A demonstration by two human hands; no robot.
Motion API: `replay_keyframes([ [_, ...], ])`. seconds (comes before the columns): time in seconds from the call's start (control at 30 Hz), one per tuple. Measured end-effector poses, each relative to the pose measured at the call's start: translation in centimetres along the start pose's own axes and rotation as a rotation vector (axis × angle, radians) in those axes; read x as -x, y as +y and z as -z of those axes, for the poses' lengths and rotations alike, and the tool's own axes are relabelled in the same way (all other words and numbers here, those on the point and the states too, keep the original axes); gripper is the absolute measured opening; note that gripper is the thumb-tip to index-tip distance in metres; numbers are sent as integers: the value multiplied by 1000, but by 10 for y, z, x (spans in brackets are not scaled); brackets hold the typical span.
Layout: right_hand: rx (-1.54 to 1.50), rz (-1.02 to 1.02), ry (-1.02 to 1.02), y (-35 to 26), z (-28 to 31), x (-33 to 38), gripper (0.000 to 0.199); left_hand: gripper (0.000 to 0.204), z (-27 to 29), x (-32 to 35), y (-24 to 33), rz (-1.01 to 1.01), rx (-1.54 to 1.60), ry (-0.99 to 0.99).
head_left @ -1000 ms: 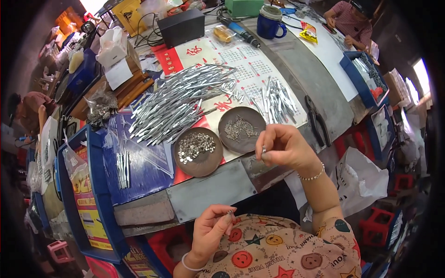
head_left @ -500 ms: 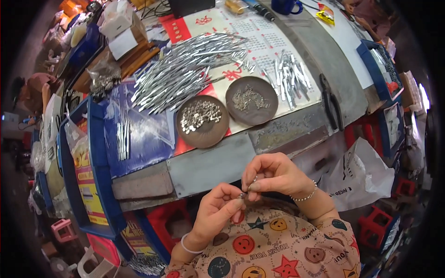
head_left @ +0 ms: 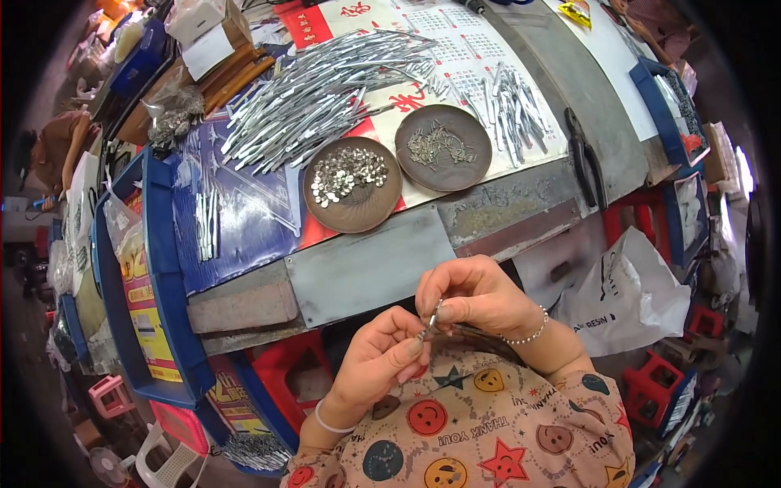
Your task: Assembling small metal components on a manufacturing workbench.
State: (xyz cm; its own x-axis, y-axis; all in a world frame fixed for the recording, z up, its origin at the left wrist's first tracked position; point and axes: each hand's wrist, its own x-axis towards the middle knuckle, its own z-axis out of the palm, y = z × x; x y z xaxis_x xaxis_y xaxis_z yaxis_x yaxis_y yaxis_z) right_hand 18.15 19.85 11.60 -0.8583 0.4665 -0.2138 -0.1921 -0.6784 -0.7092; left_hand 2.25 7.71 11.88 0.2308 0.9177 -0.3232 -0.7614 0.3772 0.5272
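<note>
Close in front of my body, both hands pinch a small silvery metal piece, too small to name exactly. My left hand grips its lower end between thumb and fingers; my right hand pinches its upper end. Beyond them stand two round brown dishes. The left dish holds small shiny discs, and in the right dish lie thin little metal pins. A large heap of long silver metal strips lies behind the dishes, with a smaller pile of strips to the right.
Black-handled pliers lie at the bench's right. A few strips rest on a blue sheet at left. A blue bin flanks the bench's left side; a white plastic bag hangs at right. Red stools stand below.
My hands have shifted slightly up and left, still pinching together; more of the metal piece shows between them. The bench scene sits a little higher in the picture.
</note>
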Motion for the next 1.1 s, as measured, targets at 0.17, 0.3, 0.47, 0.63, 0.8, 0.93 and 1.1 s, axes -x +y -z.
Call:
replay_keyframes([
  [0.17,18,-1,3,2,0,-2,16,11,2,1,-1,19,2,-1],
  [0.3,54,41,-18,5,1,-3,14,10,3,1,-2,19,32,-9],
  [0.47,466,272,-110,4,3,-3,11,11,3,2,-3,28,12,5],
  [0.63,657,412,-75,10,-3,2,8,12,-1,3,-7,-12,-86,108],
  [0.8,581,384,18,19,-4,5,13,12,0,1,-7,-45,-188,130],
  [0.93,879,386,7,4,1,7,21,13,0,3,-11,-239,-721,214],
  [1.1,1299,524,62,4,-19,13,24,12,-1,3,-20,-321,-765,197],
])
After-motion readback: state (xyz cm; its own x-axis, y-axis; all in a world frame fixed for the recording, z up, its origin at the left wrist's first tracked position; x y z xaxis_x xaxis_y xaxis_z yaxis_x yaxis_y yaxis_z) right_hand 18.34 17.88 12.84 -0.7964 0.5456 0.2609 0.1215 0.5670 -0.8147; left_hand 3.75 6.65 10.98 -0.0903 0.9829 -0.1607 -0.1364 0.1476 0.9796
